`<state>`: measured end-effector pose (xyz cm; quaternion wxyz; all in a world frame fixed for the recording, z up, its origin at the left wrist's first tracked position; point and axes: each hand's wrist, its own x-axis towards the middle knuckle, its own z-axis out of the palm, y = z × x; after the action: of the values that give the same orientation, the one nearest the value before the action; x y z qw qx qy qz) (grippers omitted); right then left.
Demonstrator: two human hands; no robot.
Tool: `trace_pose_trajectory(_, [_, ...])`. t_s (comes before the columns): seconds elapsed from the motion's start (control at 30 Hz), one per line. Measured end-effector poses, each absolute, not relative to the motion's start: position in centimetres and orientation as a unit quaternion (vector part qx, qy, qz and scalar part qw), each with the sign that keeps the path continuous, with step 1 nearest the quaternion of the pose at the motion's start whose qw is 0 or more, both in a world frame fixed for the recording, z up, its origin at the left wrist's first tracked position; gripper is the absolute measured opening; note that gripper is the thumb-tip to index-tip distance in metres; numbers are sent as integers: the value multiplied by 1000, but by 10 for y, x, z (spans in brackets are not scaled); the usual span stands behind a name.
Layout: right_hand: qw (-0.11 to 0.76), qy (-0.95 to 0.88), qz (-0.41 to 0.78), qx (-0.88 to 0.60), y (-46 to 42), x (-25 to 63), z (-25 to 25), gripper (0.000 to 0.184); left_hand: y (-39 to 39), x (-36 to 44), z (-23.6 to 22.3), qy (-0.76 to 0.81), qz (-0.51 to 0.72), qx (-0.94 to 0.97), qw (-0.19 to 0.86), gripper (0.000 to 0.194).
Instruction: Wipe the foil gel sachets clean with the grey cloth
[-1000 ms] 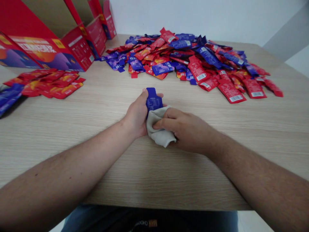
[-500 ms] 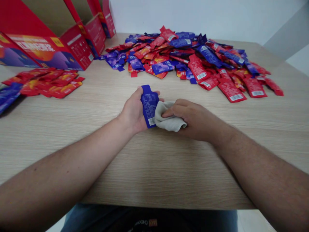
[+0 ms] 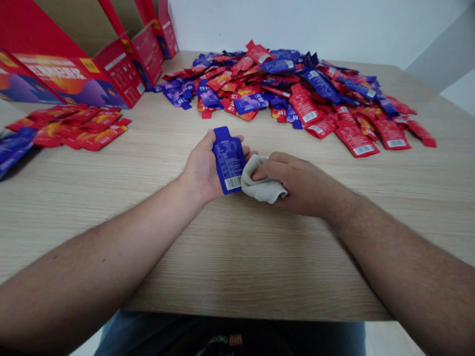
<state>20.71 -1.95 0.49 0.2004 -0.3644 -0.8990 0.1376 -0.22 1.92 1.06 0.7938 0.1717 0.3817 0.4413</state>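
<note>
A blue sachet [image 3: 229,160] with small print and a barcode lies across the palm of my left hand [image 3: 202,168]. The left thumb rests along its upper left edge, and the fingertips show beyond its right side. My right hand [image 3: 297,180] pinches a folded pale grey cloth [image 3: 261,183] between thumb and fingers. The cloth is at the sachet's lower right edge; whether it touches is hard to tell. Both hands are above the middle of the wooden table [image 3: 237,267].
A large heap of red and blue sachets [image 3: 274,81] lies at the back. A smaller group of red sachets [image 3: 85,126] is on the left, beside blue sachets [image 3: 15,146]. Open red cardboard boxes [image 3: 122,81] stand at the back left. The table's front edge is near my lap.
The cloth has shifted slightly right, uncovering more of the blue sachet and its barcode. My left hand has moved a little left and up with the sachet.
</note>
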Motion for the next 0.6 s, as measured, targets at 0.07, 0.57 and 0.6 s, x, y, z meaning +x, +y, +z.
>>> trace_pose_trajectory(0.07, [198,-900,138,-364,-20,206,4,28,17,-1,11,382,439,173,795,51])
trace_pose_trajectory(0.57, [213,-881,98,-411,-25,201,7,37,3,14,5,377,394,174,820,58])
trace_pose_trajectory(0.6, [213,-878,92,-419,-25,202,7,37,2,15,5,376,395,175,820,58])
